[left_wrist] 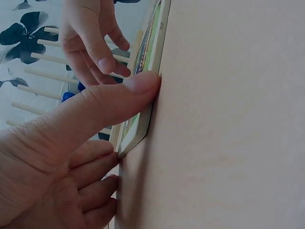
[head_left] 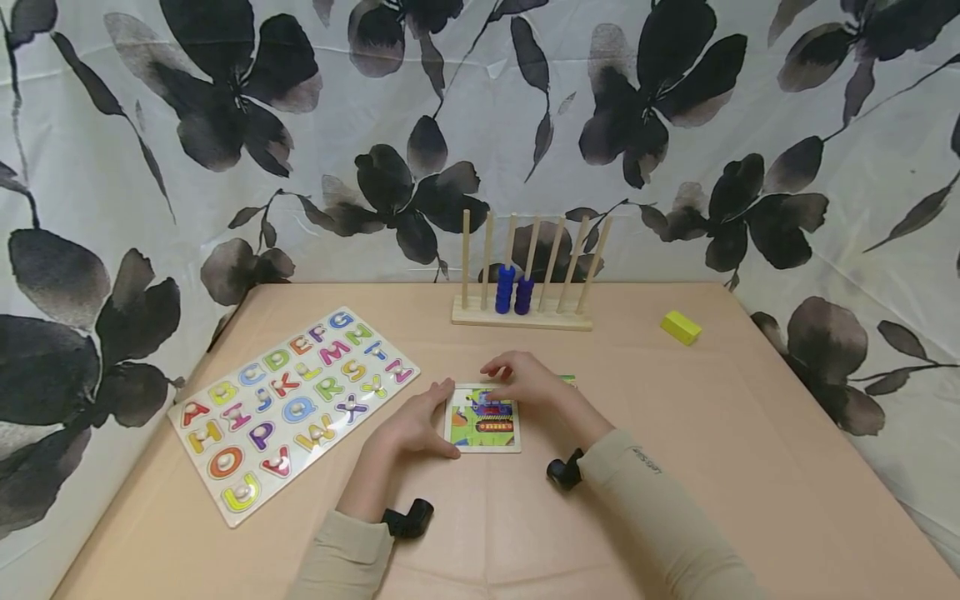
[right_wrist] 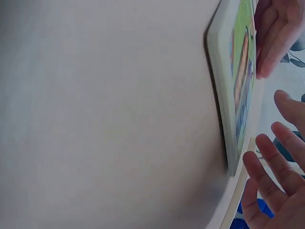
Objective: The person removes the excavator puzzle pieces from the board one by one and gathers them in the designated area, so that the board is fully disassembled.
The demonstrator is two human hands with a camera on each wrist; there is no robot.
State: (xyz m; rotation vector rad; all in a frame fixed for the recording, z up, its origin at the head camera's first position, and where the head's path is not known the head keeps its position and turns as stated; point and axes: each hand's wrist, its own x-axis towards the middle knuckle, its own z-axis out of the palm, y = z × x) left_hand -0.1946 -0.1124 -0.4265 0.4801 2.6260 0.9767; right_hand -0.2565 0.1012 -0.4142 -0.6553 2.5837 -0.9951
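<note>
While the left hand (head_left: 408,427) frames the left side of the vehicle picture board (head_left: 480,429), just below the centre of the frame on the counter (head_left: 750,467), the right hand (head_left: 525,379) hangs over the board's upper right part. The left grip is spread wide, thumb against the near edge and fingers reaching toward the far left corner, without closing round the board; whether every fingertip touches is hard to tell. The right grip is loose, its fingers apart and holding nothing in the right wrist view. With only the left side steadied, the board could swivel or slide if the thumb pushes unevenly, and a careless dip of the right fingers might knock its far edge. A green-edged item (head_left: 567,379) peeks out behind the right wrist, mostly hidden, so a sweep of that forearm could shove it unseen. A long reach toward the top of the frame might also jolt the wooden peg stand (head_left: 472,317) with its blue rings (head_left: 505,290), whereas the alphabet puzzle board (head_left: 252,461) at left and yellow block (head_left: 681,327) at right seem less exposed.
</note>
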